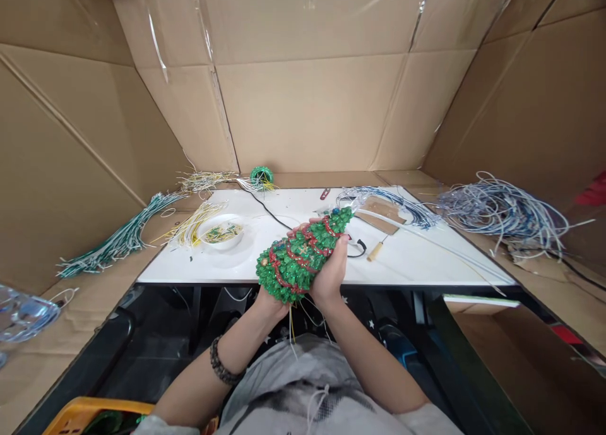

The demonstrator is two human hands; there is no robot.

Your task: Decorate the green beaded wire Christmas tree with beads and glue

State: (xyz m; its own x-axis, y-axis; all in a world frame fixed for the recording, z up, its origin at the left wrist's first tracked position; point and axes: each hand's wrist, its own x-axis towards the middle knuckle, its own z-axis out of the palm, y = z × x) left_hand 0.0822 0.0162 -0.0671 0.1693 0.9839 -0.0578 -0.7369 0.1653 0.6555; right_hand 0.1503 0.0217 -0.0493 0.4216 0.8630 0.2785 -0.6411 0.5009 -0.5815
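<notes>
Between my two hands, just over the table's front edge, lies a small green Christmas tree [303, 255] with red garland and tiny coloured ornaments. It is tilted, its tip up to the right and its wide base toward me at the left. My left hand [272, 301] holds the base from below, its fingers mostly hidden behind the tree. Around the right side wraps my right hand [331, 274], the thumb near the tip. Thin white and yellow wires [292, 327] hang from the base over my lap.
On the white table [246, 268] stand a white bowl [220, 232] of small pieces, a wooden-handled tool [377, 250] and a cardboard piece [381, 214]. Wire bundles lie left [127, 233] and right [502, 214]. A green ring-shaped piece [262, 177] sits at the back. Cardboard walls [307, 113] enclose the table.
</notes>
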